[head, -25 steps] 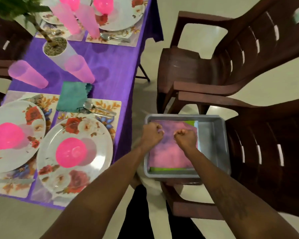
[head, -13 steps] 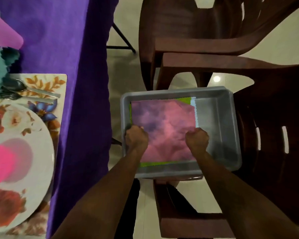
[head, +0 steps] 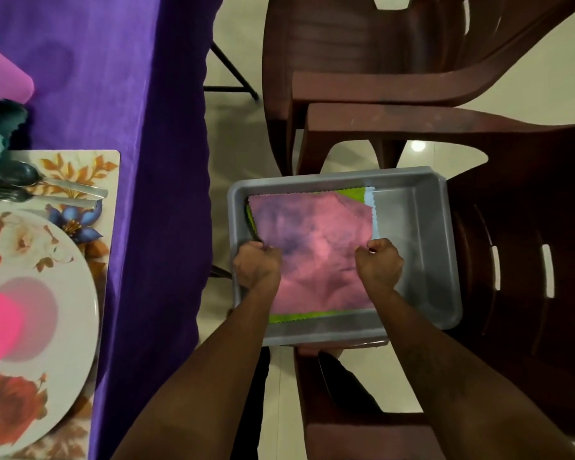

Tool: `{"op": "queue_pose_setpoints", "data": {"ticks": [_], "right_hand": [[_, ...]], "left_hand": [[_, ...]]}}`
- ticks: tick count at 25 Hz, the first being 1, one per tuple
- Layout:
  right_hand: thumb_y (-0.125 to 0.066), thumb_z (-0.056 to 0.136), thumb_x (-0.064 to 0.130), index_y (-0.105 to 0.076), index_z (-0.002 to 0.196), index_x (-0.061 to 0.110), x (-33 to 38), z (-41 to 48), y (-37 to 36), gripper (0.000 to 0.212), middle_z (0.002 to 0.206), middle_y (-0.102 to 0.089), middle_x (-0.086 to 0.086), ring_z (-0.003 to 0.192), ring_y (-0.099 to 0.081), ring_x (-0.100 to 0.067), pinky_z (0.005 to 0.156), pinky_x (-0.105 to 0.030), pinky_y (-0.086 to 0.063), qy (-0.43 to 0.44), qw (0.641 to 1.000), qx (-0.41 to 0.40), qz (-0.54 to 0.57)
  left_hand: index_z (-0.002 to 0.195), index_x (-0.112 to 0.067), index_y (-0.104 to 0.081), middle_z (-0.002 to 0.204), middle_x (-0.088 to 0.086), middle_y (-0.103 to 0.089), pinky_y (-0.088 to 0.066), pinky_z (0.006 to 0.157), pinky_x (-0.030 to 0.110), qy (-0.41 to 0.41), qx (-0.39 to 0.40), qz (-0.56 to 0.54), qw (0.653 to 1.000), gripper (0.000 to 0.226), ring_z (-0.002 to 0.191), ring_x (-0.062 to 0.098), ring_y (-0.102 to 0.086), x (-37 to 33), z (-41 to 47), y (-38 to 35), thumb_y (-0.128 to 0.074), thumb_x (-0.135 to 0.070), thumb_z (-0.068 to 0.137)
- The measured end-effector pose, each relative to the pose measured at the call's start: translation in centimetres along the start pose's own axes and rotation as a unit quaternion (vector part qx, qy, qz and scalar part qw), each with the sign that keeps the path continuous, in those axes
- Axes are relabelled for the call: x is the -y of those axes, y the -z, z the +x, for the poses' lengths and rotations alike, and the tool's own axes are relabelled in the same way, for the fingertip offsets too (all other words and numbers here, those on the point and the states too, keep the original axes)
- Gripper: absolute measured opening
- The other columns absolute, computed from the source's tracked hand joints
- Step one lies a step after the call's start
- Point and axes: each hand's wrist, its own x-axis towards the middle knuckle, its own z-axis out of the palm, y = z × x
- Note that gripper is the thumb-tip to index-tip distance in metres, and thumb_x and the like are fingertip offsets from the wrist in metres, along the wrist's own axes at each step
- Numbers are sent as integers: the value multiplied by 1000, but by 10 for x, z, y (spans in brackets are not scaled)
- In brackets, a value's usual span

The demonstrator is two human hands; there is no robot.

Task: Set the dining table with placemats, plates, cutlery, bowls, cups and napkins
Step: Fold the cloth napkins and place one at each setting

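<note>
L hand (head: 258, 267) and R hand (head: 379, 266) are both gripping the pink napkin (head: 316, 234) — fingers curled tight, pinching it at its two side edges. The napkin is lying flat inside the grey tub (head: 422, 234), spreading away beyond the knuckles, w/ a green napkin (head: 296, 316) peeking out under it just behind the wrists. The tub is sitting on a brown chair (head: 518, 210). Well left of the L fingers — a purple-clothed table (head: 113, 78) is carrying a floral plate (head: 47, 260), placemat (head: 80, 164), spoon (head: 24, 175) and fork (head: 10, 194).

Only one cam, on my head, aimed steeply down, close over the tray (head: 332, 182); table (head: 113, 78) at 9 o'clock.
</note>
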Motion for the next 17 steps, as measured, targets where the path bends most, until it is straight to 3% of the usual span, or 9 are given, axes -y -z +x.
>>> {"op": "queue_pose_setpoints", "data": {"ticks": [5,11,15,17], "right_hand": [[-67,85,23,-78,100,18,0,13,-3,19,93,-76,-8,88,-70,-33,82,-36,-56,17,1000,-18,-10],[-73,81,17,-80,97,19,-5,13,1,18,88,-78,-6,87,-71,-30,75,-24,-44,-7,998,-40,36],[-71,84,14,-79,84,16,-1,10,17,9,84,-77,-5,82,-72,-27,81,-26,-53,14,998,-13,60],[-69,86,15,-76,86,15,6,3,32,7,88,-76,-7,85,-70,-26,82,-26,-50,16,997,5,77]], "left_hand": [[89,-23,-76,92,5,-76,-62,80,40,-14,-48,-18,999,11,91,28,-73,2,0,-4,-81,-31,84],[96,-17,-73,89,3,-75,-52,76,32,-65,-96,-42,992,19,87,24,-68,12,-7,-1,-72,-35,94],[104,-13,-69,89,3,-74,-35,70,21,-81,-84,-91,989,25,82,20,-65,10,-16,19,-68,-37,97],[106,-11,-69,91,4,-74,-37,71,21,-92,-69,-117,986,24,84,22,-68,8,-20,37,-70,-32,96]]}}
